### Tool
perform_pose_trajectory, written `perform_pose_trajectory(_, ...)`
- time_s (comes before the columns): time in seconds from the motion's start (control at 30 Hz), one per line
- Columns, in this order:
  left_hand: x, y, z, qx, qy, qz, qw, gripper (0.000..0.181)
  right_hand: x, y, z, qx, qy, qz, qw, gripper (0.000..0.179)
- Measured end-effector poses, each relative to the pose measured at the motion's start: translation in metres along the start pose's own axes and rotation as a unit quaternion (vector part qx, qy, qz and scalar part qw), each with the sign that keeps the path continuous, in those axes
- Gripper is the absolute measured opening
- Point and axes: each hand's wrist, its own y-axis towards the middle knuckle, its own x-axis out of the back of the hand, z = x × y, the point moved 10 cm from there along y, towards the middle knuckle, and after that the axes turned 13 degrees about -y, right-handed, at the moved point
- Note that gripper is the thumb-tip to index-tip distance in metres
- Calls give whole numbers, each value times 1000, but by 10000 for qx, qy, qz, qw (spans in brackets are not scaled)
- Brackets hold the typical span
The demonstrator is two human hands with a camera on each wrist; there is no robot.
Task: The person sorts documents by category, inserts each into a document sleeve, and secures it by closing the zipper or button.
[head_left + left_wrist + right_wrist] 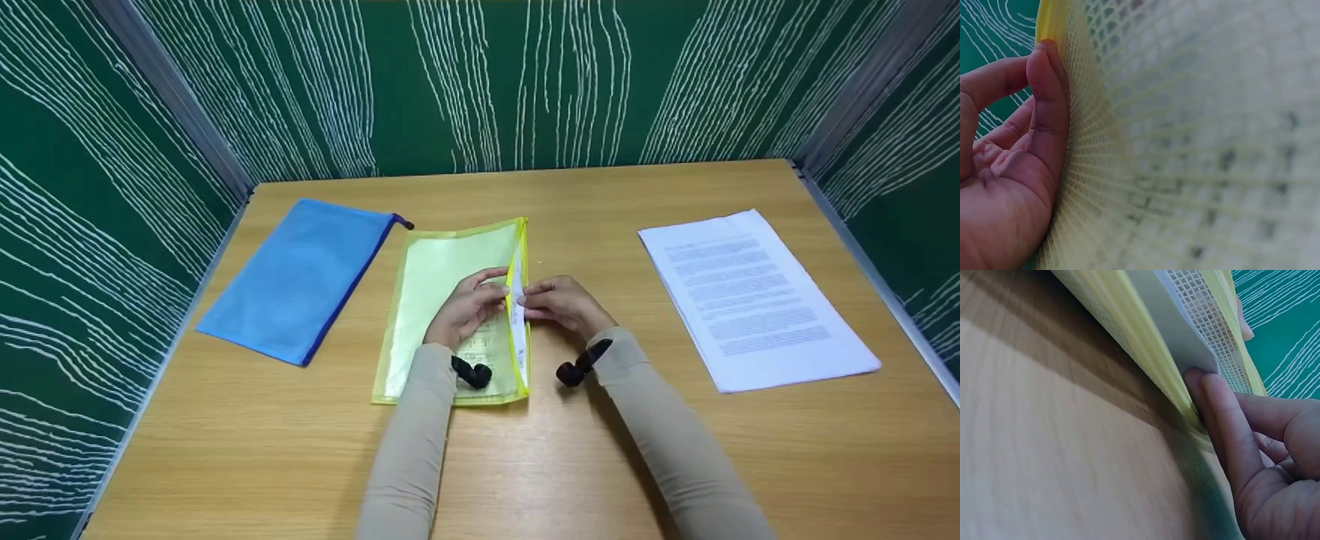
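Note:
In the head view, a yellow mesh zip pouch [439, 262] lies at the middle of the table, its long right side parted. White papers [517, 319] with print show inside the opening. My left hand [471, 306] lies over the pouch and pinches the upper edge of its mouth; the left wrist view shows the thumb and a finger at the yellow edge [1050, 19]. From the right, my right hand [566, 306] reaches into the opening. Its fingertips pinch the edge of the papers [1185, 332] in the right wrist view, close to the pouch's lower edge.
A blue zip pouch [296, 277] with a dark blue edge lies to the left, slanted. At the right, a stack of printed sheets [750, 300] rests on the wooden table [247, 450]. Green walls [502, 82] with white lines stand around the back and sides.

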Motion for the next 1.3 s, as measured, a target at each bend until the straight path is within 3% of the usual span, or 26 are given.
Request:
perform_pose_trajectory(0.17, -1, 1, 0, -12, 13, 15, 10000, 42, -1, 2, -2, -25, -47, -33, 10000, 17)
perform_pose_trajectory(0.53, -3, 2, 3, 22, 43, 45, 10000, 45, -9, 3, -5, -62, -251, -41, 9997, 30)
perform_pose_trajectory(0.77, -1, 0, 5, 113, 242, 80, 9996, 45, -12, 0, -4, 20, -135, 190, 9997, 35)
perform_pose_trajectory(1.07, -1, 1, 6, 162, 202, 91, 9996, 44, -8, -3, -5, -117, -3, 306, 9995, 35)
perform_pose_trajectory(1.3, -1, 0, 6, 145, 197, 38, 9997, 43, -3, -4, -5, -194, -207, 365, 9989, 36)
